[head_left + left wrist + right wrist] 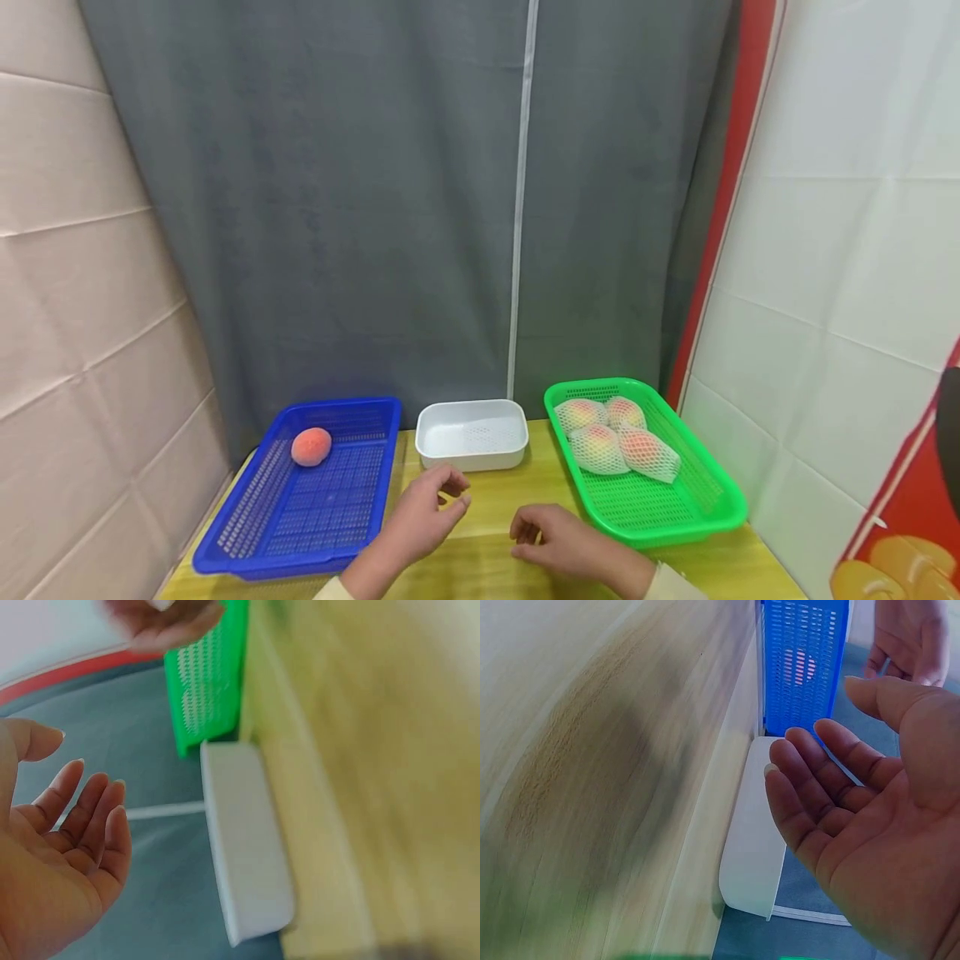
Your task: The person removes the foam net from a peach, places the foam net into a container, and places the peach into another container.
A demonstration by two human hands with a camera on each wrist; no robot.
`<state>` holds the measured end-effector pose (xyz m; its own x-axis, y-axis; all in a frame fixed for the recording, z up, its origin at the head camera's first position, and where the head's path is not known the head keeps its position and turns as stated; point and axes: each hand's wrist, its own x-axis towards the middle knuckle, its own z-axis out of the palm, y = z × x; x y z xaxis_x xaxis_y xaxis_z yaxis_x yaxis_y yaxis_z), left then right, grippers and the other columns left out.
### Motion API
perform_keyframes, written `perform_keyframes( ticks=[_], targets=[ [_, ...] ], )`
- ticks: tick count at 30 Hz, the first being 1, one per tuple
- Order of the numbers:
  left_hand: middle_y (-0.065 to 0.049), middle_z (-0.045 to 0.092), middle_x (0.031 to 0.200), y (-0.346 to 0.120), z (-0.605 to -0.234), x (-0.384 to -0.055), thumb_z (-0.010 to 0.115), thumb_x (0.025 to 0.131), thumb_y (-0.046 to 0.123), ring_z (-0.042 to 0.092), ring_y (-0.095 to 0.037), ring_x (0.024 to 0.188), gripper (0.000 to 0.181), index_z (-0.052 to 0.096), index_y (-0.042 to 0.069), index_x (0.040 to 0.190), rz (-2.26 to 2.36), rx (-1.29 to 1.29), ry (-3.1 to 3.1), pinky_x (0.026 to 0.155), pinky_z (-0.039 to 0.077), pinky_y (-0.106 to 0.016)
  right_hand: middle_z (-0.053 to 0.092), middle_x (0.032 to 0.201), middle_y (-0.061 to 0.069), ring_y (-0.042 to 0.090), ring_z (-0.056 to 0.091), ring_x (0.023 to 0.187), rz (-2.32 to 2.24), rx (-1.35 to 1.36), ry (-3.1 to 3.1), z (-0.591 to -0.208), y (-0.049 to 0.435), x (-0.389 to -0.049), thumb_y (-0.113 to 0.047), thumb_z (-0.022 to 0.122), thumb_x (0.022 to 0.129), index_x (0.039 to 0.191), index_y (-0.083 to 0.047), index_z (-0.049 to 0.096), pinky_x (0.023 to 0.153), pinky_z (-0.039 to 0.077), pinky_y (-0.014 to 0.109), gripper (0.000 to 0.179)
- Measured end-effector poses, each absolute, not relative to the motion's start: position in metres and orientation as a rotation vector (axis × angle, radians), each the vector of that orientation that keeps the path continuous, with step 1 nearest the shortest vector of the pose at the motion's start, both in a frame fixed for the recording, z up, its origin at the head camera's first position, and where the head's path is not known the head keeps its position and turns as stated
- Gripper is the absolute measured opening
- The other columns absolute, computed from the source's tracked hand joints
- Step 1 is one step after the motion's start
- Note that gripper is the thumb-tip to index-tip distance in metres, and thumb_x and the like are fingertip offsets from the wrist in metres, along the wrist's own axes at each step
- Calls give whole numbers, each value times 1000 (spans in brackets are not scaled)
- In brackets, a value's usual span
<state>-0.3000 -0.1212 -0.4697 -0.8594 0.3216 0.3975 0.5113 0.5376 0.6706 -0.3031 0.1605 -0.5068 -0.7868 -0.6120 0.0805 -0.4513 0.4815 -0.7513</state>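
Note:
My left hand [426, 517] hovers above the table between the blue basket and the white basket, fingers loosely curved with nothing in them. In the left wrist view its palm [56, 874] faces up the frame, bare. My right hand [558, 542] hangs over the table left of the green basket, also loosely curved and holding nothing; the right wrist view shows its fingers [825, 780] apart from everything. A single peach [311, 447] without a net lies in the blue basket [330, 560]. Several peaches in white foam nets [597, 450] sit toward the back of the green basket [675, 529].
A small white basket [472, 462] stands between the two larger ones at the back of the yellow wood-grain table [480, 567]. Behind it hangs a grey curtain [375, 208]. Pale panels close off the left [97, 333] and right [810, 292] sides.

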Motion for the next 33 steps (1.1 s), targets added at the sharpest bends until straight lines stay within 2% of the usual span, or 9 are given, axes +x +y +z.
perform_keyframes(
  ticks=[3,8,11,17,23,29,33],
  targets=[
    [0,74,108,-115,-483,-295,79,101,20,70,-17,101,12,73,16,109,-1267,-722,-2575,84,61,-43,68,90,-15,2,62,82,-1199,-938,2528,-507,160,-303,-17,81,101,102,-19,72,74,55,25,9],
    [1,73,105,-110,-498,-291,80,100,21,70,-11,98,11,72,16,107,-1346,-725,-2602,81,60,-38,68,90,-15,1,63,83,-1222,-962,2509,-509,160,-302,-14,82,101,104,-9,74,75,55,25,10],
    [4,73,104,-109,-501,-290,79,100,21,69,-9,97,10,72,17,106,-1357,-711,-2598,81,59,-38,68,90,-15,1,63,83,-1232,-969,2496,-509,160,-302,-14,81,101,105,-7,74,76,56,25,11],
    [12,71,102,-110,-500,-292,80,101,24,69,-7,97,9,71,22,105,-1328,-685,-2606,81,58,-35,68,90,-16,0,63,82,-1229,-1001,2511,-510,159,-304,-14,80,101,104,-12,73,75,56,24,8],
    [10,71,102,-105,-501,-295,79,101,22,69,-9,98,9,72,20,105,-1322,-721,-2610,81,59,-37,69,91,-16,0,64,83,-1232,-996,2513,-506,160,-303,-15,80,102,104,-15,73,75,56,24,8],
    [14,69,103,-89,-501,-305,78,102,24,68,-10,101,8,72,21,107,-1270,-761,-2607,83,58,-35,69,93,-16,1,64,86,-1214,-977,2581,-492,170,-302,-19,80,103,104,-21,71,75,56,25,8],
    [13,69,106,-75,-502,-315,78,102,25,67,-11,101,9,72,21,108,-1211,-811,-2574,84,59,-34,70,95,-14,2,65,88,-1211,-959,2634,-480,181,-304,-21,80,104,106,-18,72,74,55,26,8]
  ],
)
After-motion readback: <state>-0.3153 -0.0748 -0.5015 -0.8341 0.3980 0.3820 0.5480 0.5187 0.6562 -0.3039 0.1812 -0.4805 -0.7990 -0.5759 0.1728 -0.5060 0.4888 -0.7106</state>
